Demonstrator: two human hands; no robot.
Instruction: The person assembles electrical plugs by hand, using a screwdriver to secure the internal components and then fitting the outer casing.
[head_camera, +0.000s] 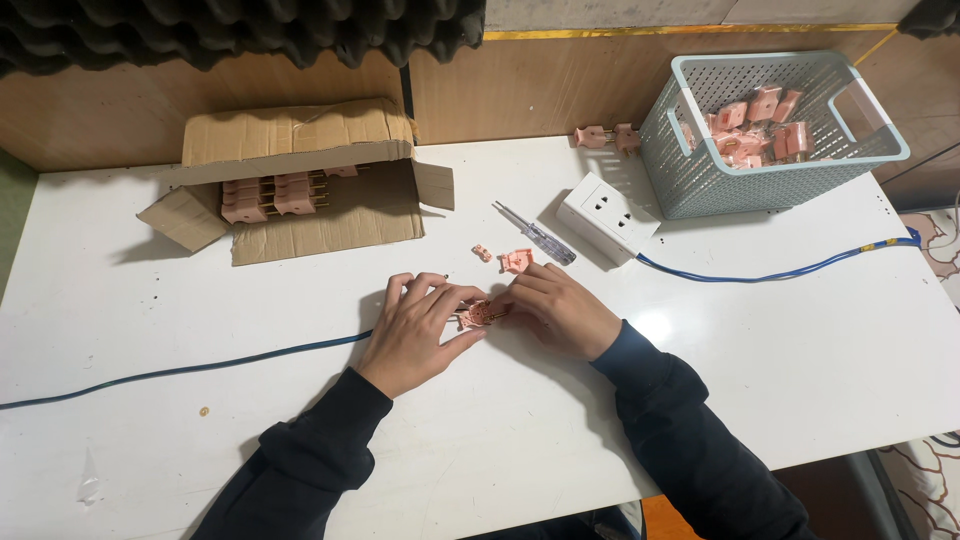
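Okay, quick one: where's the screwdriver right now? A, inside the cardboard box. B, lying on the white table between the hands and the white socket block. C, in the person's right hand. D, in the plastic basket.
B: the screwdriver lies untouched on the table, just left of the white socket block, while both the left hand and right hand are on a pink plug.

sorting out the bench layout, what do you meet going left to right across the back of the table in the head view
Open cardboard box of pink plugs → screwdriver → white socket block → two pink plugs by the wall → pale blue basket with more pink plugs.
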